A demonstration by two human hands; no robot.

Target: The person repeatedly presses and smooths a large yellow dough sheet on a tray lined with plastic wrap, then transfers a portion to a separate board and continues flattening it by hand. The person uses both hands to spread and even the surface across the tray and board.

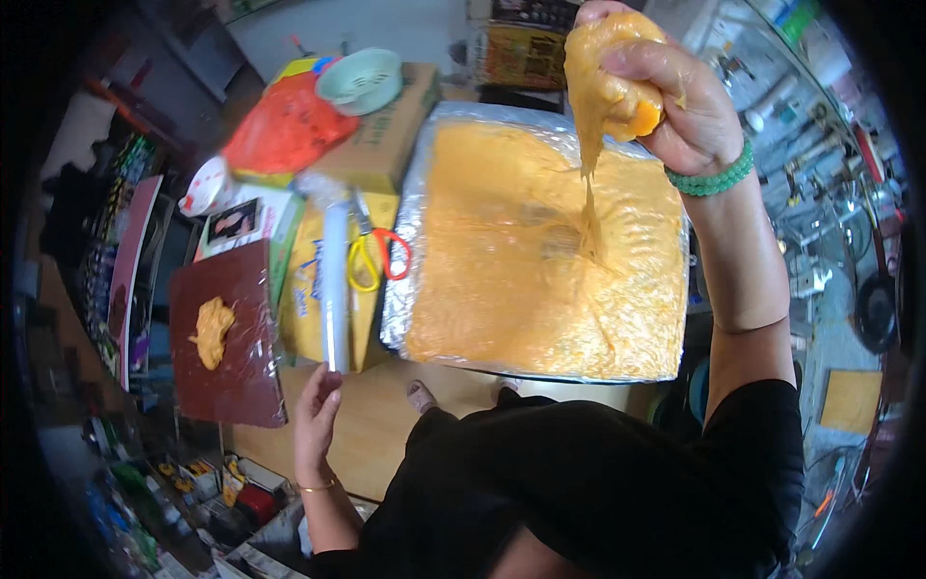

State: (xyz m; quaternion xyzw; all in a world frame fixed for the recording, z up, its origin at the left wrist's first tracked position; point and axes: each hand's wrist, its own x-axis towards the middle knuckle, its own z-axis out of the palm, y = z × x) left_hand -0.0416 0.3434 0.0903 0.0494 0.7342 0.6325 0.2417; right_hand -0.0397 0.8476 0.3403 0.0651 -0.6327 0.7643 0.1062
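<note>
Raised high at the upper right, my right hand (684,101) squeezes a lump of sticky orange paste (611,79). A brighter orange piece pokes out at its lower side. Strands of it hang down to a broad layer of the same paste (499,282), spread over a foil-lined tray (396,326). My left hand (317,416) is at the near end of a roll of clear plastic film (335,282), fingers curled. Whether they grip it is unclear. Scissors (372,253) with one yellow and one red handle lie beside the roll.
Left of the roll, a brown board (246,347) carries a small lump of paste (213,329). Cardboard boxes (409,123) stand behind, with a red plastic bag (289,123) and a pale green basket (362,79). Hardware hangs at right, including a dark pan (875,311).
</note>
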